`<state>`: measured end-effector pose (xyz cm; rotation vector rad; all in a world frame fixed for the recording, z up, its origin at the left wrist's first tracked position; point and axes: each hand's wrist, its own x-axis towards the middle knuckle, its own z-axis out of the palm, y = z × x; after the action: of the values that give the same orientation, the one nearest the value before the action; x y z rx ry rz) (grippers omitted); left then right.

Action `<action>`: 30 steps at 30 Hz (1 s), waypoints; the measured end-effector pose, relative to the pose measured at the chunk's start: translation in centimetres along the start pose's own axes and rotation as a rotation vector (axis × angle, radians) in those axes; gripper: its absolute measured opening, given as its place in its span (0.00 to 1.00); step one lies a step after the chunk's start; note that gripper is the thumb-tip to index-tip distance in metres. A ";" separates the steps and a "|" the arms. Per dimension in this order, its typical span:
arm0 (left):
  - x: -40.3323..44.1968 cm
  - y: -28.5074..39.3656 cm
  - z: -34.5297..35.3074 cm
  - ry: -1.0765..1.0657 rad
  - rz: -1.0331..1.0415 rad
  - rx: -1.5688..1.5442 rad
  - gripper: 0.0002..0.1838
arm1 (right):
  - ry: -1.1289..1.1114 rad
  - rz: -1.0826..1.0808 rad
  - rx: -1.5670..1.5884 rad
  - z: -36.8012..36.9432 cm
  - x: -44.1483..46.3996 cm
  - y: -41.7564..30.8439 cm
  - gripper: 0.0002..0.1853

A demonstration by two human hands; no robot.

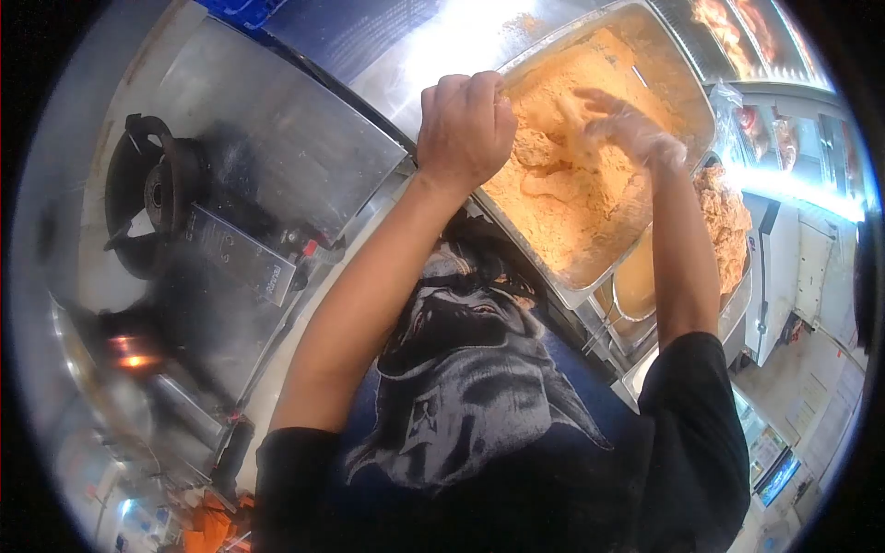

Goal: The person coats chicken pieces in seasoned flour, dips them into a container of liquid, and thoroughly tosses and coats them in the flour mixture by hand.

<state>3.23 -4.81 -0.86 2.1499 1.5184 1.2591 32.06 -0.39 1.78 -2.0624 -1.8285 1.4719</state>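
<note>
A deep metal tray point(579, 297) holds a bed of orange flour point(581, 221) with coated pieces point(535, 147) lying in it. My left hand point(466, 129) is closed around the tray's left rim near its upper corner. Over the flour, toward the tray's right side, my right hand point(631, 129) wears a clear, flour-dusted glove. Its fingers are apart and point left, just above the flour, with nothing seen in them. Beside my right forearm, a container holds a heap of coated pieces point(724, 221).
A round metal bowl point(636, 281) sits under my right forearm. On the left are a black burner point(157, 194) and a steel counter point(304, 138). A clear plastic bag point(728, 124) hangs near the tray's right edge, and a lit display case point(756, 37) stands beyond.
</note>
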 end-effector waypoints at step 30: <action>-0.1 -0.2 0.3 0.026 0.002 0.015 0.15 | 0.237 -0.257 -0.902 13.8 -3.8 0.1 0.43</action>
<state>3.34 -4.71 -1.25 2.1534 1.5404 1.2849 23.89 -10.82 -3.67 -1.9889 -2.8031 0.3038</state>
